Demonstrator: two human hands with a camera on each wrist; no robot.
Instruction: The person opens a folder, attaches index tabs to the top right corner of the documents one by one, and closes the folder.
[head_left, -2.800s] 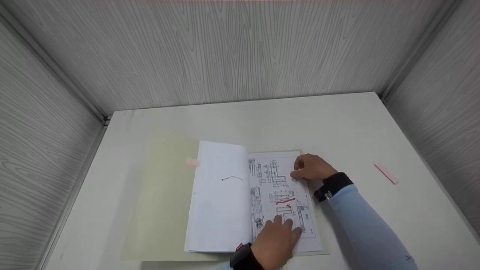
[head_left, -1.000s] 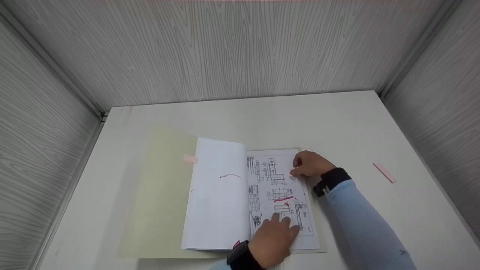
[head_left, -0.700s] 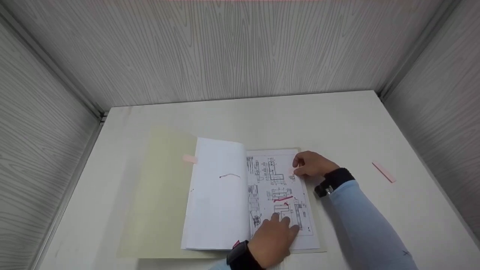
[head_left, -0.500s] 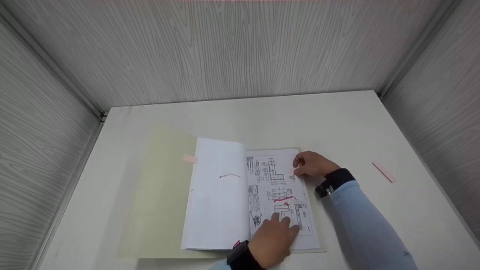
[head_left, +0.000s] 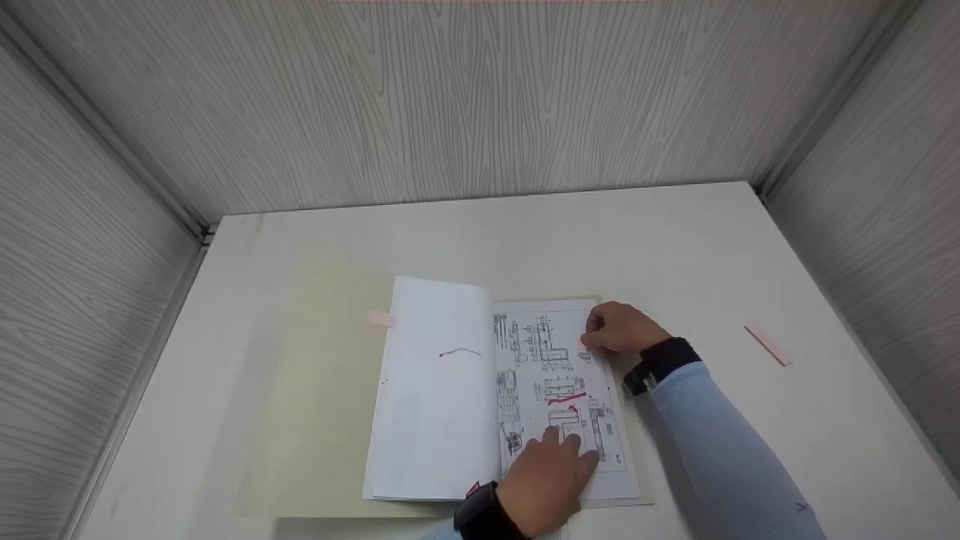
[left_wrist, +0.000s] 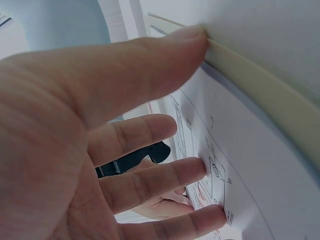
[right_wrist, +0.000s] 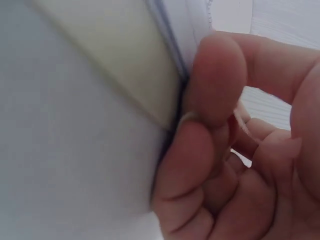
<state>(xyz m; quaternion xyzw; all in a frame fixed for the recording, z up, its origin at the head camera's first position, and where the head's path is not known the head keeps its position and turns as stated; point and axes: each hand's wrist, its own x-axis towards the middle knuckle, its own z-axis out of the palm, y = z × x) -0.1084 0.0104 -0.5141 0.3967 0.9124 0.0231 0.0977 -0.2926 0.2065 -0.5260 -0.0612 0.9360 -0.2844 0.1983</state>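
Note:
A booklet lies open in a pale yellow-green folder (head_left: 315, 420), blank white sheets (head_left: 435, 420) turned left, a drawing page (head_left: 525, 390) with red marks on the right. My left hand (head_left: 547, 480) rests on the lower drawing page. In the left wrist view its fingers (left_wrist: 150, 185) are spread and extended over the drawing, the thumb (left_wrist: 160, 60) at the folder's edge. My right hand (head_left: 622, 328) is at the page's upper right edge, thumb and fingers pinching a pink sticky tab (right_wrist: 245, 125), mostly hidden by the fingers.
A second pink tab (head_left: 381, 319) sticks out from the blank sheets over the folder. A small pink sticky-note pad (head_left: 769, 346) lies on the white table (head_left: 480, 232) to the right. Grey wood-grain panels (head_left: 450, 97) enclose the back and both sides.
The right fingertips shift slightly at the page edge; the pink under the thumb showed a little more about half a second ago. The left hand stays on the page. The view drifts slightly.

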